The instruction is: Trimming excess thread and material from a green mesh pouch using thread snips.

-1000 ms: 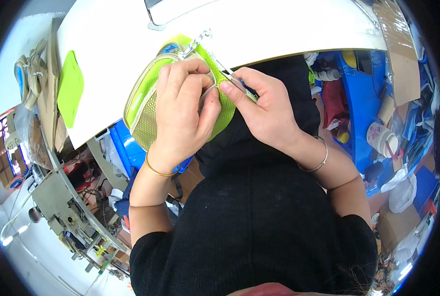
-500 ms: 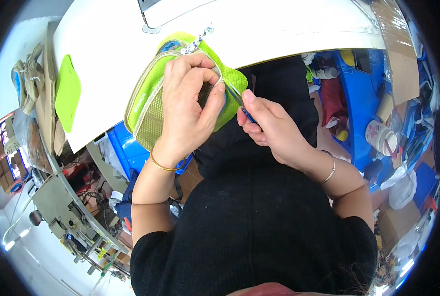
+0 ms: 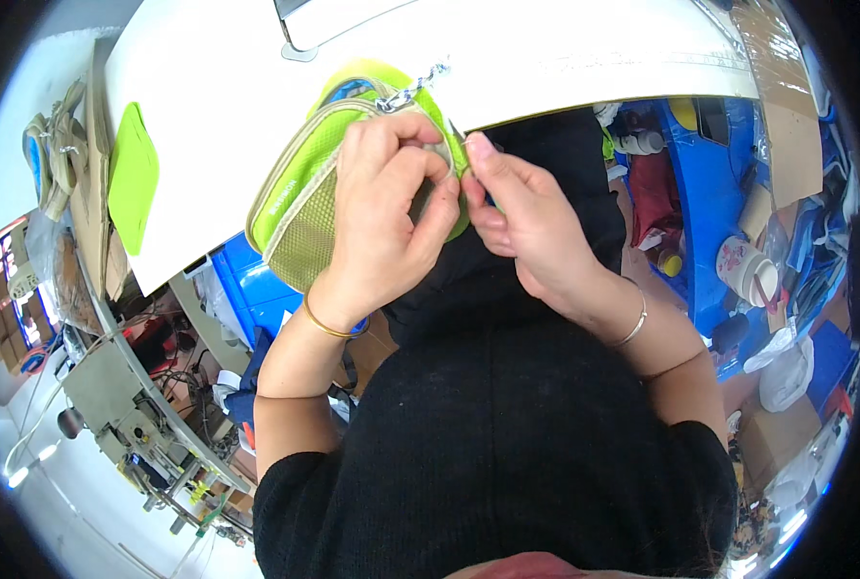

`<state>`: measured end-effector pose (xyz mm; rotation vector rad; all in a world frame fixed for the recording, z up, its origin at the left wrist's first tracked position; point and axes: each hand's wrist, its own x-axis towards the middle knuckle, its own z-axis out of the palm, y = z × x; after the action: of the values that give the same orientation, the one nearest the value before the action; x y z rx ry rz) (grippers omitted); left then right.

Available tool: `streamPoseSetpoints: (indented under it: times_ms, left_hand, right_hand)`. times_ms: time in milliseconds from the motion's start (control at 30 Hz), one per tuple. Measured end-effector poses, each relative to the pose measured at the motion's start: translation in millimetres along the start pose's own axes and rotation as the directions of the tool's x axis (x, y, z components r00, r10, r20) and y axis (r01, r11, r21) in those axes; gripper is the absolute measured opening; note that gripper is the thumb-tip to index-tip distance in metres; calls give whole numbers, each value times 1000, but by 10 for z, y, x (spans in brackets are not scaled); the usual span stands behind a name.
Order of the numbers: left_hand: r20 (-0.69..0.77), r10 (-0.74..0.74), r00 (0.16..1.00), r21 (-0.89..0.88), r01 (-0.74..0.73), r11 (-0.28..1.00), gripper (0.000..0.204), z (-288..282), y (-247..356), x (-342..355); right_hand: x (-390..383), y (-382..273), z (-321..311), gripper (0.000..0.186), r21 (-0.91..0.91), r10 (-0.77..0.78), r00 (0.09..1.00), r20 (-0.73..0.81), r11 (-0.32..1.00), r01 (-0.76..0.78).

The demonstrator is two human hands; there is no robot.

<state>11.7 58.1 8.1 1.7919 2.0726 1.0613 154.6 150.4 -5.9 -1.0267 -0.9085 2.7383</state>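
A lime-green pouch (image 3: 326,145) with beige edging and a mesh side panel (image 3: 300,249) is held at the front edge of the white table. My left hand (image 3: 386,198) grips its right-hand edge, with thumb and fingers pinched together on the beige trim. A braided white-and-dark cord (image 3: 412,92) sticks out above those knuckles. Close beside it, my right hand (image 3: 536,212) is closed round small blue-handled thread snips (image 3: 454,127). Only the pointed tip shows clearly, against the pouch's green edge; my fingers cover most of the handle. Whether a thread is pinched there is too small to tell.
A flat lime-green piece (image 3: 133,179) lies on the white table (image 3: 565,58) at the left. Below the table stand a blue bin (image 3: 261,294) at left and a blue crate (image 3: 705,183) with clutter at right. A white cup (image 3: 741,265) is near the crate.
Both hands and the pouch have shifted slightly to the right. My right hand has come up closer to the left fingers, and the snips' tip now points upward along the pouch edge.
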Motion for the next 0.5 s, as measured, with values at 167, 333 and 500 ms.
streamPoseSetpoints:
  times_ms: [167,333,500]
  left_hand:
    - [-79,-9,997,47,13,999,14,-106,-50,5]
    - [-3,57,998,56,-57,997,14,-126,42,11]
    - [-75,-83,994,-39,80,996,11,-297,35,-77]
  right_hand:
    - [43,-28,0,35,-299,-572,818,-53,791,534]
    - [145,-33,-101,27,-729,-713,669,209,343,593]
    - [135,-48,-177,17,-539,-610,790,60,647,540]
